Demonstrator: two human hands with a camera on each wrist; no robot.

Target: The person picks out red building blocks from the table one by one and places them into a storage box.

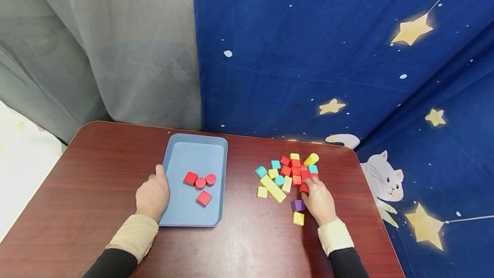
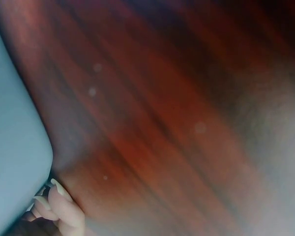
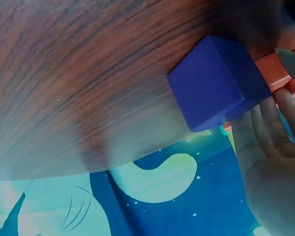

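Observation:
A blue-grey tray (image 1: 194, 149) lies on the left half of the table. My left hand (image 1: 152, 194) grips its left rim, with curled fingers (image 2: 64, 206) at the tray's edge in the left wrist view. Two red cubes, one of them a red cube (image 1: 203, 198), and two red cylinders, one a red cylinder (image 1: 210, 179), lie inside the tray. On the right, my right hand (image 1: 319, 200) pinches a red block (image 3: 273, 72) between thumb and fingers at the near side of a pile of blocks. Close beside that hand sits a purple block (image 3: 211, 86).
Several red, yellow and teal blocks crowd the pile, among them a long yellow block (image 1: 272, 188) and a yellow cylinder (image 1: 311, 159). A yellow cube (image 1: 298, 219) lies nearer me. Behind the table (image 1: 247, 252) hang a grey curtain (image 1: 143, 55) and a blue starry curtain (image 1: 278, 76).

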